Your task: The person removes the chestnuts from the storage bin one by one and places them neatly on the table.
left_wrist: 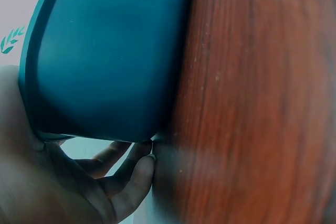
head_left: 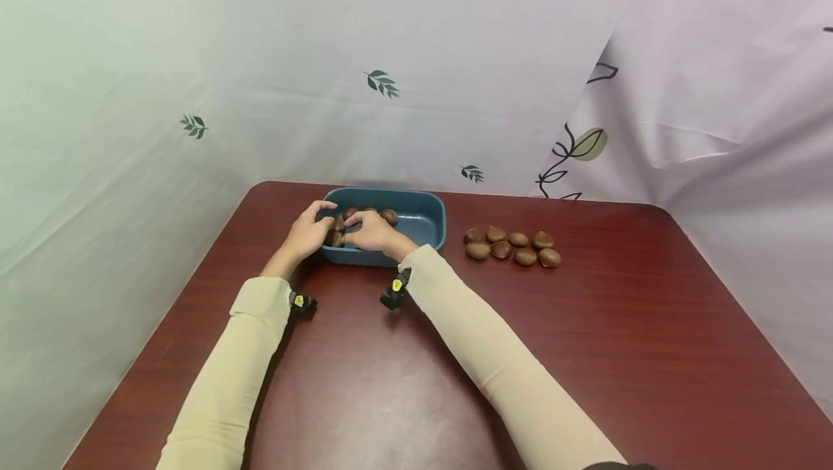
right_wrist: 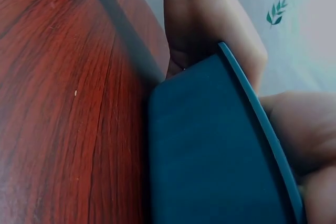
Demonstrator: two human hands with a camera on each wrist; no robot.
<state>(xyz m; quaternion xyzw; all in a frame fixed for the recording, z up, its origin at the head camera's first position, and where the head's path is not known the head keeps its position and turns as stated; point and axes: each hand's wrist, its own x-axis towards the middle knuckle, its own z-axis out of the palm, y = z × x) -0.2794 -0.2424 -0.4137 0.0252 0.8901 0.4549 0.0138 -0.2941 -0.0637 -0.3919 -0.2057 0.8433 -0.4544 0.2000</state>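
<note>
A blue rectangular plastic box [head_left: 423, 231] stands near the table's back edge, with several brown chestnuts [head_left: 389, 216] in its left part. My left hand [head_left: 309, 233] holds the box's left end. In the left wrist view its fingers [left_wrist: 134, 184] curl along the outside of the end wall. Over the front rim, my right hand [head_left: 376, 231] reaches into the box, thumb and fingers bent down among the chestnuts. One chestnut [head_left: 338, 238] lies right by its thumb. Whether the fingertips pinch a chestnut is hidden; the box wall blocks them in the right wrist view.
Several more chestnuts [head_left: 500, 249] lie in two rows on the dark red wooden table [head_left: 638, 325], to the right of the box. A pale cloth [head_left: 423, 36] with leaf prints hangs behind the table and along its sides.
</note>
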